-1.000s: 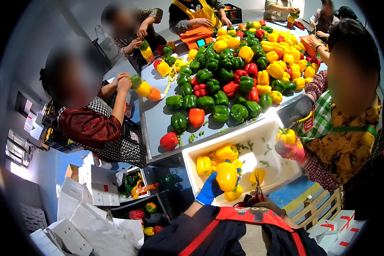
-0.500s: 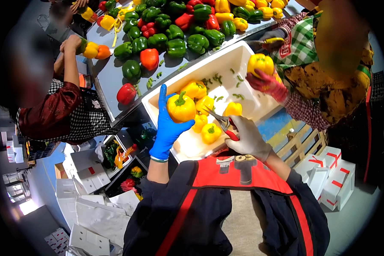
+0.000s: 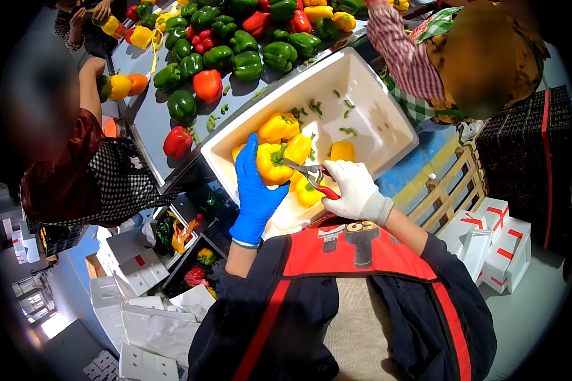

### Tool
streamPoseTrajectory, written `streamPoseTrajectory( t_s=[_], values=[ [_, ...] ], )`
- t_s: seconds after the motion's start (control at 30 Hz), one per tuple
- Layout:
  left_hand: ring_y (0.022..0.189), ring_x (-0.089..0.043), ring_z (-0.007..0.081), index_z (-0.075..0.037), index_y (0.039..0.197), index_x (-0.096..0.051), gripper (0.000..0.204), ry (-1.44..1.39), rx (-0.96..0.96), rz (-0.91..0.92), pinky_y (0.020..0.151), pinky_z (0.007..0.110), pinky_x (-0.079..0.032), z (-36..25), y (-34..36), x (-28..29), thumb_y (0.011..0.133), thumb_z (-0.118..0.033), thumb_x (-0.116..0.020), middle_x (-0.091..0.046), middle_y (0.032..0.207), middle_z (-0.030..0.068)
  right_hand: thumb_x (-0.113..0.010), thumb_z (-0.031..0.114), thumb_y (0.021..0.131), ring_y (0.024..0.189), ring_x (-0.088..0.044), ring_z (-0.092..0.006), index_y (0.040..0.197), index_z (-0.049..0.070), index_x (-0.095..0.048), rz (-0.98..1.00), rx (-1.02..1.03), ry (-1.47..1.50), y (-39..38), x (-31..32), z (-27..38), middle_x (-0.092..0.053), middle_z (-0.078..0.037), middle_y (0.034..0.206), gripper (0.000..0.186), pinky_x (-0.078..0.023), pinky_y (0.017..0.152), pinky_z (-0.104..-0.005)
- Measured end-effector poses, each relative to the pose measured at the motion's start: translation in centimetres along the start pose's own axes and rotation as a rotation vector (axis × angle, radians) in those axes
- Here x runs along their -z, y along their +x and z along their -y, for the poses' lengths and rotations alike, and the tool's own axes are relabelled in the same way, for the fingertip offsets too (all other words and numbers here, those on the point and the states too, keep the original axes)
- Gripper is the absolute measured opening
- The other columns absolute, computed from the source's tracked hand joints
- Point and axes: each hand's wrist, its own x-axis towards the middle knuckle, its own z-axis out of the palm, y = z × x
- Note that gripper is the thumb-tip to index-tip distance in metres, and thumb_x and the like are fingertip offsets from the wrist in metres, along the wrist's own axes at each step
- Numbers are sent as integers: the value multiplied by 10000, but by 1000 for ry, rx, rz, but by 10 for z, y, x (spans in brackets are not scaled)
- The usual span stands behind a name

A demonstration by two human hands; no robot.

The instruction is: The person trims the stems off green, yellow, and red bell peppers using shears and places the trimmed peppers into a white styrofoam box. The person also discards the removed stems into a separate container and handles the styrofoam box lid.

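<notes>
Your blue-gloved left hand cups a yellow pepper at eleven o'clock, fingers curled round its side, over the near part of the white box. Your white-gloved right hand, at twelve o'clock, is wrapped around red-handled clippers, their tips up by the green stem; whether they touch it, I can't tell. Should the blades skid or tilt, they could score the pepper's shoulder or nick your left hand, close beneath. Too loose a cup could let the pepper twist and drop onto the loose yellow peppers at eleven o'clock, bruising them.
</notes>
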Motion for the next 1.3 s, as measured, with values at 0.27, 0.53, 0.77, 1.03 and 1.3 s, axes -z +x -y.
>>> streamPoseTrajectory(
  t_s=[0.27, 0.53, 0.77, 1.03, 1.3],
  values=[
    [1265, -437, 308, -42, 1463, -296, 1016, 20, 37, 7, 1077, 395, -363, 1, -4, -3, 586, -23, -809, -408, 1366, 150, -653, 261, 688, 829, -588, -360, 1061, 26, -525, 62, 4, 55, 4, -6, -3, -595, -169, 849, 459, -448, 745, -423],
    [1256, -437, 308, -55, 1461, -298, 1032, 41, 173, 156, 1072, 399, -364, 16, -23, -13, 566, -47, -812, -418, 1340, 152, -633, 247, 733, 814, -643, -389, 1081, 39, -511, 287, -182, 42, -1, -16, -3, -643, -223, 874, 424, -512, 735, -461],
    [1249, -487, 303, -83, 1445, -331, 858, -700, 606, 138, 1046, 405, -424, 42, -38, -13, 713, -92, -779, -459, 1361, 151, -600, 216, 752, 830, -625, -408, 1024, 36, -504, 206, -209, 133, -11, -25, -23, -617, -237, 856, 340, -495, 727, -468],
    [1026, -648, 295, -111, 1376, -447, 712, -1428, 1130, 110, 765, 441, -577, 31, -18, -8, 900, -640, -480, -608, 1231, 141, -734, 307, 726, 848, -617, -355, 1162, 5, -465, -66, -58, 534, 18, -7, 3, -585, -206, 927, 595, -501, 758, -393],
    [960, -660, 306, -133, 1412, -412, 680, -1422, 1167, 181, 756, 430, -575, 39, -35, -4, 933, -615, -419, -604, 1218, 171, -683, 320, 783, 858, -621, -382, 1082, -38, -484, -152, -219, 564, 49, -38, -8, -607, -249, 922, 508, -498, 755, -399]
  ],
)
